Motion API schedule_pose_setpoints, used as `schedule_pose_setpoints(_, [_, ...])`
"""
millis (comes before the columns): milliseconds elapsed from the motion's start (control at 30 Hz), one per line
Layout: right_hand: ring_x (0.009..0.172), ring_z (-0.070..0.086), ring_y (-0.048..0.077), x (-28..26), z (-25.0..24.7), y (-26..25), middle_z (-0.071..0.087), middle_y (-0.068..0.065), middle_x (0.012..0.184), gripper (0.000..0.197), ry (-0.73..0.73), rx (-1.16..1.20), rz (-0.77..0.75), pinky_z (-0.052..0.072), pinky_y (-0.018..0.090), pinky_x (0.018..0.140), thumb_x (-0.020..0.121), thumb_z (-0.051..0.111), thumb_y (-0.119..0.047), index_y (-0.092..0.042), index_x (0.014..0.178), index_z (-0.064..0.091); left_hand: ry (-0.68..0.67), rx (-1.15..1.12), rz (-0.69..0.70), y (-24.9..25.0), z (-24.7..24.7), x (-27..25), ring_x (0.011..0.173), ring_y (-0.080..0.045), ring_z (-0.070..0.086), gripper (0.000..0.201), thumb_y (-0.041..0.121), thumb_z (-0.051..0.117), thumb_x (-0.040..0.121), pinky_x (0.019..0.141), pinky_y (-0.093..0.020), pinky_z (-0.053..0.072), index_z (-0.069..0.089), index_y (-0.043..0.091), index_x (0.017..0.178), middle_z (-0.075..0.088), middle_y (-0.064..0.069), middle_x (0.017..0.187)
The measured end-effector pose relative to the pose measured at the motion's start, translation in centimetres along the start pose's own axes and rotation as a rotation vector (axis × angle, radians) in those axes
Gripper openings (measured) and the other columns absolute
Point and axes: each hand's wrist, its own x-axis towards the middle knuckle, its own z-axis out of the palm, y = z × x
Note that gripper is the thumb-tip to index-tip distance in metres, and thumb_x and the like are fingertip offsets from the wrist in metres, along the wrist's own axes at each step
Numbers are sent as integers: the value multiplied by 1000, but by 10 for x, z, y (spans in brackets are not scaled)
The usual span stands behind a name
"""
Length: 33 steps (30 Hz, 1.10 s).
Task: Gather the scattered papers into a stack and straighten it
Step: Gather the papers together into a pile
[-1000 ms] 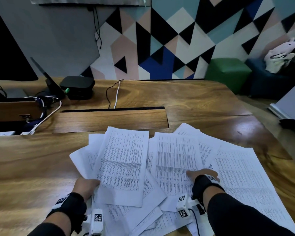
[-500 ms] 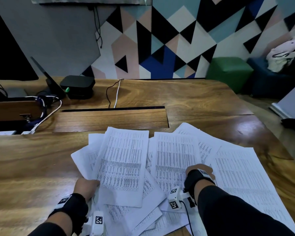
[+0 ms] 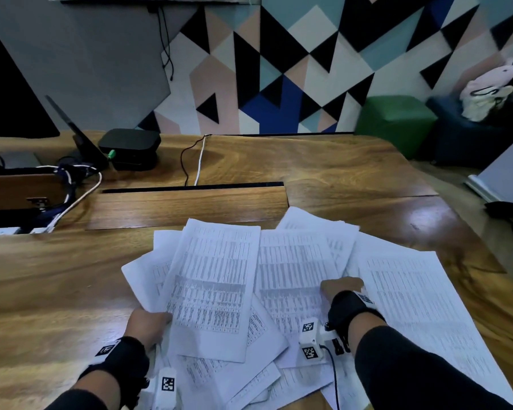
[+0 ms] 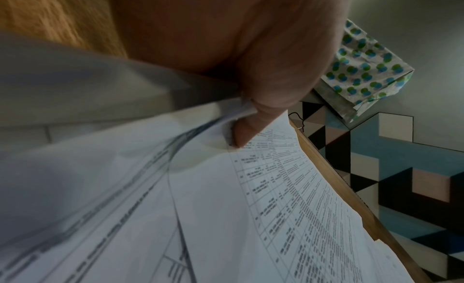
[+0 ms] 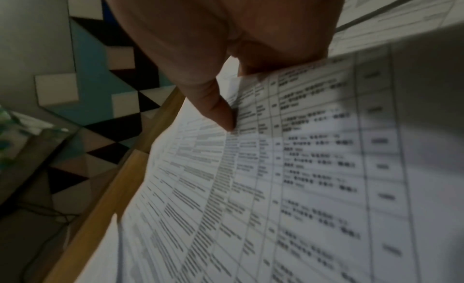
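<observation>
The printed papers (image 3: pixel 279 279) are lying fanned and overlapping on the wooden table (image 3: pixel 57 291), on the near side of its long cable slot (image 3: pixel 190 187). The left hand (image 3: pixel 147 324) is gripping the pile's left edge, its thumb (image 4: pixel 248 128) pressing down on a sheet with other sheets tucked beneath it, while the right hand (image 3: pixel 342 288) is pinching sheets toward the pile's right, thumb (image 5: pixel 218 110) on top and the other fingers hidden beneath. Beyond the slot, a black box (image 3: pixel 129 147) and cables (image 3: pixel 200 158) are sitting near the patterned wall (image 3: pixel 279 69).
</observation>
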Motion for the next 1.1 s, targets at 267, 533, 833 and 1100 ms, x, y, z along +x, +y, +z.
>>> schedule_pose_setpoints(267, [80, 54, 30, 12, -110, 40, 62, 14, 91, 10, 131, -123, -166, 44, 30, 74, 86, 58, -14, -4, 85, 59, -124, 9, -15, 2, -12, 11, 93, -41, 68, 29, -3, 70, 78, 89, -54, 53, 65, -1, 107, 72, -20, 100])
schedule_pose_setpoints(533, [82, 61, 32, 43, -169, 102, 61, 12, 92, 33, 212, -449, 96, 55, 33, 77, 78, 62, -30, -5, 100, 63, -142, 99, 81, 8, -3, 6, 89, -38, 69, 24, 2, 70, 80, 82, -47, 54, 67, -2, 104, 72, -20, 96])
schedule_pose_setpoints(833, [79, 58, 30, 63, -177, 117, 59, 11, 91, 48, 166, -317, 130, 51, 34, 76, 66, 84, -28, -3, 92, 51, -128, 29, 113, 16, 25, -8, 92, -39, 67, 15, -4, 66, 84, 86, -50, 50, 65, -3, 99, 69, -26, 99])
schedule_pose_setpoints(1100, [87, 64, 33, 43, -152, 97, 68, 17, 102, 25, 166, 75, -69, 53, 43, 87, 77, 68, -10, 2, 98, 60, -174, -18, 105, 26, 43, -29, 84, -32, 65, 20, -6, 62, 86, 70, -33, 51, 62, 2, 105, 68, -15, 90])
